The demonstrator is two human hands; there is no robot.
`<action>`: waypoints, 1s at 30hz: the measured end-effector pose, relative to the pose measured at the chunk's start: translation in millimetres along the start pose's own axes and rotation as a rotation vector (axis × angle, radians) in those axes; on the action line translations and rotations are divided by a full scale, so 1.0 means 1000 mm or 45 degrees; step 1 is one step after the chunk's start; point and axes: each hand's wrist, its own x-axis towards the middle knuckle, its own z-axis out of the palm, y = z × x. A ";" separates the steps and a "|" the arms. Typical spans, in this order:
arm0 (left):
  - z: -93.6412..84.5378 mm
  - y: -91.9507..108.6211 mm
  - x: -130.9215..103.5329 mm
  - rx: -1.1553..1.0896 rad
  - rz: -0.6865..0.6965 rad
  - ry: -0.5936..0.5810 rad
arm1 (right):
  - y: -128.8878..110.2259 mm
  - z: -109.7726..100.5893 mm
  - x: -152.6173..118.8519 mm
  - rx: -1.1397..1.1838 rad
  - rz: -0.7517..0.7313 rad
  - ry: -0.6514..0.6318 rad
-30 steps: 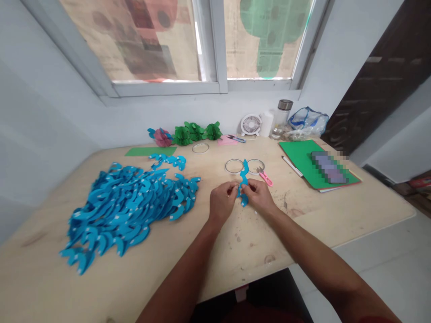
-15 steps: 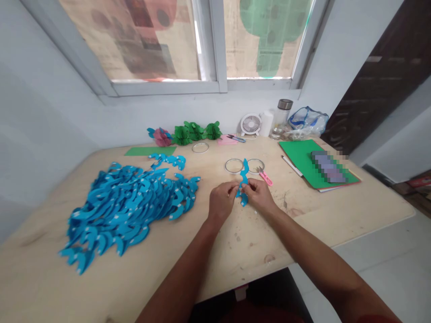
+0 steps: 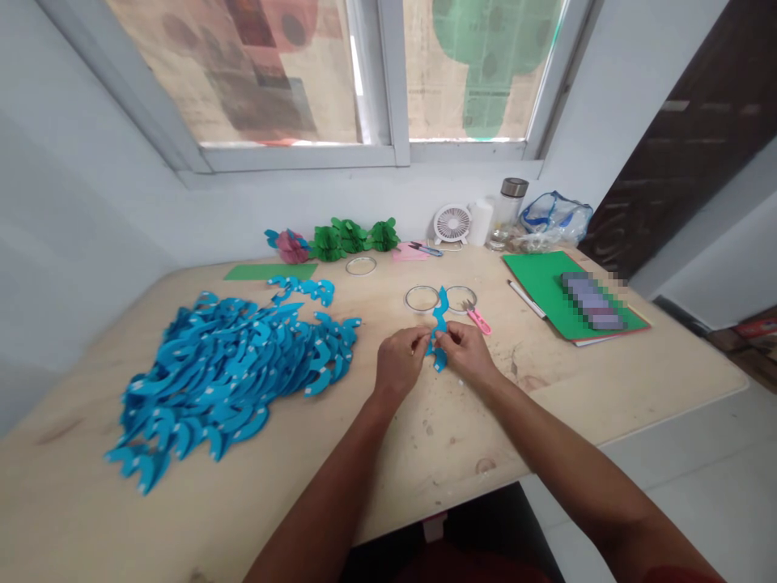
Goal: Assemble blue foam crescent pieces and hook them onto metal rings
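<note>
Newsprint with small, unreadable text is covering the window [image 3: 291, 89] behind the desk [image 3: 546, 405]. The left hand [image 3: 401, 360] and right hand [image 3: 466, 352], fingers pinched nearly closed, are holding a wavy blue strip [image 3: 441, 312] above the desk, near two rings [image 3: 422, 311].

Bare tabletop [image 3: 522, 421] opens to the right of my right hand [image 3: 467, 354]; the blue heap [image 3: 236, 372] blocks my left, pink-handled snips [image 3: 479, 319] just beyond.
</note>
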 end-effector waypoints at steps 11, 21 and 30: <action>-0.001 0.000 0.000 0.070 0.012 -0.014 | 0.000 -0.001 0.000 -0.027 -0.026 -0.007; -0.002 0.002 0.000 -0.044 -0.040 0.008 | -0.001 0.000 -0.001 -0.011 -0.021 0.008; -0.001 0.001 0.000 -0.023 -0.009 0.016 | -0.001 -0.001 0.000 -0.016 0.005 0.006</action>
